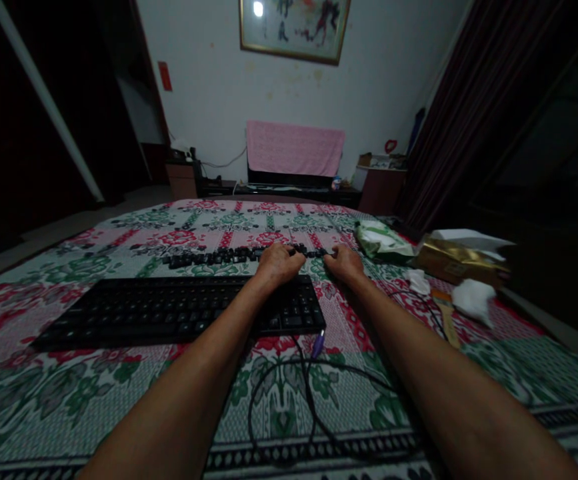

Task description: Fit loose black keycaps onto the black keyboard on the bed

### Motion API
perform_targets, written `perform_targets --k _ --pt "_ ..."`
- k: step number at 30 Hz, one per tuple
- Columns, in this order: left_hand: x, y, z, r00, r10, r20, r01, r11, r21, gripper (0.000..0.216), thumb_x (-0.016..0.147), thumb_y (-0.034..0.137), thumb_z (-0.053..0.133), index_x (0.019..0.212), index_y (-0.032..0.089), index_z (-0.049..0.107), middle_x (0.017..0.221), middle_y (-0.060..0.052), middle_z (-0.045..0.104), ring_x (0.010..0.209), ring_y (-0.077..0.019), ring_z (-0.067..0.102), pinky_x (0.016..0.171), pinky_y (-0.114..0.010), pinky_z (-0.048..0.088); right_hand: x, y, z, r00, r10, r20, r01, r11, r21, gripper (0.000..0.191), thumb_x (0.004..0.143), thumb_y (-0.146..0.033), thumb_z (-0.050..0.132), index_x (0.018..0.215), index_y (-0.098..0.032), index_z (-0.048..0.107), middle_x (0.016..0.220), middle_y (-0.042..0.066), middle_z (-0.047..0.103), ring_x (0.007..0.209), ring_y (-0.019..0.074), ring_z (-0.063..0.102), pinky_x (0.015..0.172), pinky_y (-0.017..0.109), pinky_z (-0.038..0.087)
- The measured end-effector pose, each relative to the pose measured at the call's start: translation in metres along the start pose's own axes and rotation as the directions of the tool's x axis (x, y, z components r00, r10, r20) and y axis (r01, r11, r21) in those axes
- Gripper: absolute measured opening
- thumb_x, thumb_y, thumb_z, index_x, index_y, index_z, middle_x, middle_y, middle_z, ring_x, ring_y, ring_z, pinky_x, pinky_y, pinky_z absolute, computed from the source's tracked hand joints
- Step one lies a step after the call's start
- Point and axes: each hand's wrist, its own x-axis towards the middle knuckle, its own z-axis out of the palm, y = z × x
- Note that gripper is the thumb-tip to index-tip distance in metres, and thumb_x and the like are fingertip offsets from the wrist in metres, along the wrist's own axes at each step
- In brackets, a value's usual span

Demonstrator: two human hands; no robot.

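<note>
A row of loose black keycaps (223, 256) lies across the flowered tablecloth. Beyond the keyboard, my left hand (277, 263) is over the right part of this row, its fingers bent and partly hidden. My right hand (346, 262) is at the row's right end, fingers curled inward beside the small dark pieces. What either hand may hold is too small to tell. The black keyboard (143, 307) rests flat in front, partly covered by my left forearm. Its black cable (349, 365) loops near me, with a purple plug (318, 344) beside the keyboard's corner.
To the right are a green-white tissue pack (381, 240), a gold tissue box (456, 260), crumpled white tissues (473, 300) and a flat brush (447, 319). A flowered tablecloth (119, 400) covers the table. Against the far wall, a pink cloth (296, 148) hangs over a screen.
</note>
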Motion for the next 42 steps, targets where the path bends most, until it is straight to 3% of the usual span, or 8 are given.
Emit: perform_targets --k 6,13,19,23,26,34,42 --pt "-0.002 0.008 -0.009 0.989 0.021 0.146 -0.021 1.000 -0.001 0.022 0.066 0.030 0.052 0.056 0.015 0.064 0.049 -0.004 0.060 0.053 -0.0157 0.058 0.051 -0.022 0.043 -0.041 -0.011 -0.008 0.987 -0.131 -0.090 0.142 0.982 0.124 0.032 0.077 -0.022 0.046 0.103 -0.016 0.064 0.103 0.008 0.067 0.095 0.0183 0.059 0.086 0.026 0.041" --pt "-0.020 0.003 -0.012 0.948 -0.074 0.309 0.081 0.997 -0.009 0.022 0.066 0.031 0.053 0.070 0.013 0.066 0.049 -0.003 0.060 0.044 -0.0152 0.055 0.046 -0.024 0.043 -0.082 -0.027 -0.014 0.979 -0.200 -0.030 0.195 0.892 0.408 0.029 0.077 -0.018 0.044 0.094 -0.018 0.068 0.097 0.003 0.069 0.090 0.0138 0.061 0.084 0.023 0.043" --pt "-0.043 0.001 -0.020 0.972 0.018 0.236 0.015 0.991 -0.136 0.027 0.071 0.035 0.049 0.070 0.013 0.064 0.051 -0.002 0.059 0.047 -0.0124 0.054 0.045 -0.020 0.040 -0.087 -0.039 -0.017 0.990 -0.134 -0.044 0.132 0.771 0.623 0.031 0.077 -0.027 0.045 0.099 -0.018 0.066 0.097 0.003 0.069 0.088 0.0152 0.062 0.079 0.025 0.046" --pt "-0.046 -0.001 -0.018 0.974 0.103 0.201 -0.079 0.989 -0.123 0.026 0.070 0.034 0.049 0.061 0.014 0.062 0.047 0.000 0.055 0.047 -0.0111 0.051 0.044 -0.019 0.036 -0.093 -0.038 -0.015 0.986 -0.156 -0.054 0.151 0.724 0.674 0.029 0.076 -0.026 0.046 0.094 -0.018 0.067 0.097 0.004 0.069 0.088 0.0163 0.061 0.080 0.027 0.046" --pt "-0.044 -0.001 -0.014 0.975 0.081 0.205 -0.061 0.993 -0.100 0.024 0.069 0.032 0.050 0.058 0.014 0.061 0.047 0.000 0.055 0.046 -0.0111 0.050 0.043 -0.020 0.035 -0.095 -0.033 -0.011 0.985 -0.165 -0.049 0.152 0.703 0.695 0.028 0.075 -0.023 0.045 0.091 -0.017 0.067 0.095 0.004 0.069 0.088 0.0157 0.061 0.081 0.027 0.046" --pt "-0.040 0.007 -0.010 0.960 0.009 0.280 -0.010 1.000 0.000 0.023 0.068 0.029 0.049 0.061 0.013 0.063 0.047 -0.002 0.056 0.044 -0.0121 0.050 0.042 -0.020 0.034 -0.093 -0.029 0.001 0.981 -0.174 -0.087 0.189 0.741 0.645 0.029 0.075 -0.016 0.042 0.092 -0.018 0.066 0.098 0.003 0.067 0.095 0.0140 0.059 0.088 0.025 0.043" --pt "-0.038 0.005 0.002 0.970 0.022 0.244 -0.039 0.997 0.068 0.029 0.069 0.035 0.047 0.067 0.013 0.066 0.052 -0.004 0.057 0.051 -0.0155 0.054 0.046 -0.023 0.036 -0.094 -0.030 0.000 0.981 -0.182 -0.069 0.184 0.748 0.637 0.031 0.073 -0.013 0.041 0.090 -0.018 0.066 0.095 0.002 0.068 0.094 0.0140 0.059 0.088 0.026 0.043"
